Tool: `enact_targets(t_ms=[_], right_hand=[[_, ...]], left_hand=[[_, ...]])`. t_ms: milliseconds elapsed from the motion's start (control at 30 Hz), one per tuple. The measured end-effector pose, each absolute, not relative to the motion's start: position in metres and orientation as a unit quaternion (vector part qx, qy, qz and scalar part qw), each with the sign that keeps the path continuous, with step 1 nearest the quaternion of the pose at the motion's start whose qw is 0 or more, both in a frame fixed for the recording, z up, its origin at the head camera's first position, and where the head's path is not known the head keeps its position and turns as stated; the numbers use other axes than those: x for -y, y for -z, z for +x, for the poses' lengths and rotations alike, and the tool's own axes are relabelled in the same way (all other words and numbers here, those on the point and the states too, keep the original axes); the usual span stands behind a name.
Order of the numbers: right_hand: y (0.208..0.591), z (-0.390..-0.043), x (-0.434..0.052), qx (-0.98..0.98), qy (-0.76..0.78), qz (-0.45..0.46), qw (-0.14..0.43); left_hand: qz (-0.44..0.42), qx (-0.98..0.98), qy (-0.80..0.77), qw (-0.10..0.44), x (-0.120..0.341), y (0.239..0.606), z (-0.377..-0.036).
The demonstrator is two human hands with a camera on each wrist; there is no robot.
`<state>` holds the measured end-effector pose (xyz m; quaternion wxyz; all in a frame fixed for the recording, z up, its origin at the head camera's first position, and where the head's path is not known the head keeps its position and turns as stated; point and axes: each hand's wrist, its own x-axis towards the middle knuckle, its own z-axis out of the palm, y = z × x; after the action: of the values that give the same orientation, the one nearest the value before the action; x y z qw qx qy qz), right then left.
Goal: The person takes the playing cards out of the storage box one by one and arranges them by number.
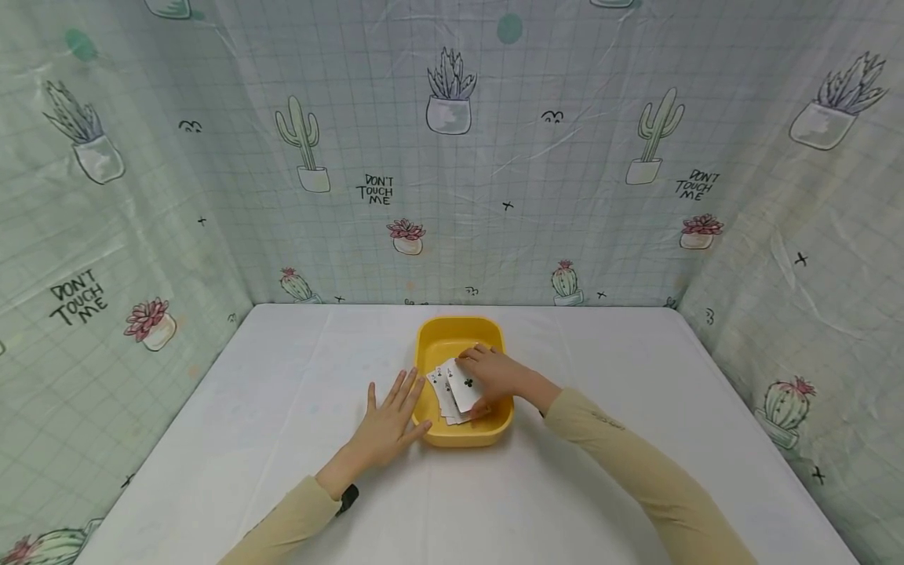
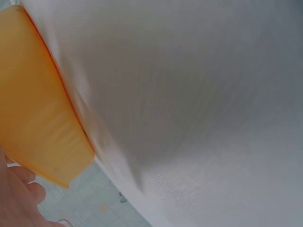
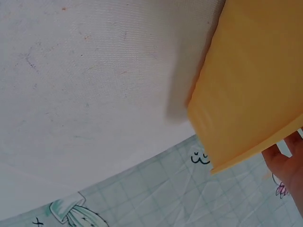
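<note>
A yellow plastic tub (image 1: 461, 325) holds a few overlapping playing cards (image 1: 439, 392); black club marks show on the top card (image 1: 462, 386). Reaching over the tub's right rim, my right hand (image 1: 496, 373) grips that top card, fingers at its far end and thumb at its near end. The right palm hides part of the cards. My left hand (image 1: 384, 430) has its fingers spread and straight at the tub's left rim, touching it or very close. In both wrist views the tub's outer wall (image 2: 38, 99) shows, but the cards are out of sight.
The tub stands on a white-covered table (image 1: 339, 345), near its back edge. Behind and at both sides hangs a pale grid-patterned cloth (image 1: 508, 157) printed with cacti and potted plants. A dark band (image 1: 348, 499) sits at the left wrist.
</note>
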<state>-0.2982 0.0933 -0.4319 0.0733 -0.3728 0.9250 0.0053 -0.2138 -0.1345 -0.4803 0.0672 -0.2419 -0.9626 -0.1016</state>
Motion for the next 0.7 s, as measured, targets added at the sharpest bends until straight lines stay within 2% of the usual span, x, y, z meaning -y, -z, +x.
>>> enact_targets(t_ms=[467, 700], right_hand=[[0.419, -0.287, -0.124, -0.939, 0.091, -0.330, 0.015], [0.413, -0.289, -0.146, -0.938, 0.082, -0.335, -0.028]], left_hand=[[-0.240, 0.962, 0.099, 0.081, 0.134, 0.481, -0.212], [-0.240, 0.962, 0.097, 0.082, 0.134, 0.480, -0.211]])
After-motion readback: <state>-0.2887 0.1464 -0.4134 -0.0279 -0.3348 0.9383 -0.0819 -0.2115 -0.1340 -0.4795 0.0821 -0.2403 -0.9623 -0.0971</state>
